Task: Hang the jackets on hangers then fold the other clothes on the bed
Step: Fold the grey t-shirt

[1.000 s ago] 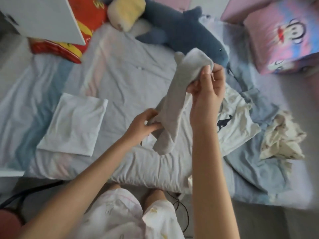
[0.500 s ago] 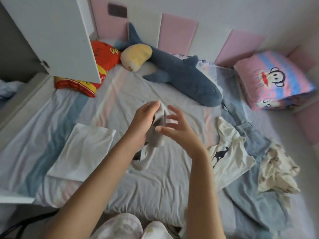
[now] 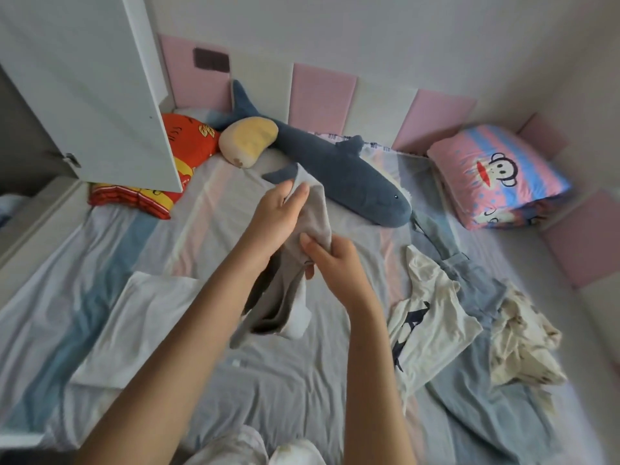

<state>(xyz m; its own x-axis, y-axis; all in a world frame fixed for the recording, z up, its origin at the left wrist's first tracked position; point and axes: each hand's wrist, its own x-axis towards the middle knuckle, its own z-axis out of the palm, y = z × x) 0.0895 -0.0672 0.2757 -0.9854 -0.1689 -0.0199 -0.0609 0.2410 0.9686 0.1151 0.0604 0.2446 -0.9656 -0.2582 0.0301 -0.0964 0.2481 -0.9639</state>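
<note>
- A grey sock [image 3: 292,286] hangs in the air above the middle of the bed [image 3: 268,391], held between both hands and not touching the sheet.
- It is soft and limp, plain grey, with a paler end at the bottom and a dark open fold on its left side.
- The left hand [image 3: 276,218] grips the top end, fingers curled over the fabric.
- The right hand [image 3: 335,268] pinches the sock's middle between thumb and fingers.
- A folded white cloth [image 3: 141,323] lies on the left of the bed.
- On the right, unfolded, lie a white T-shirt [image 3: 432,313], a blue garment [image 3: 469,391] and a cream patterned one [image 3: 523,344].
</note>
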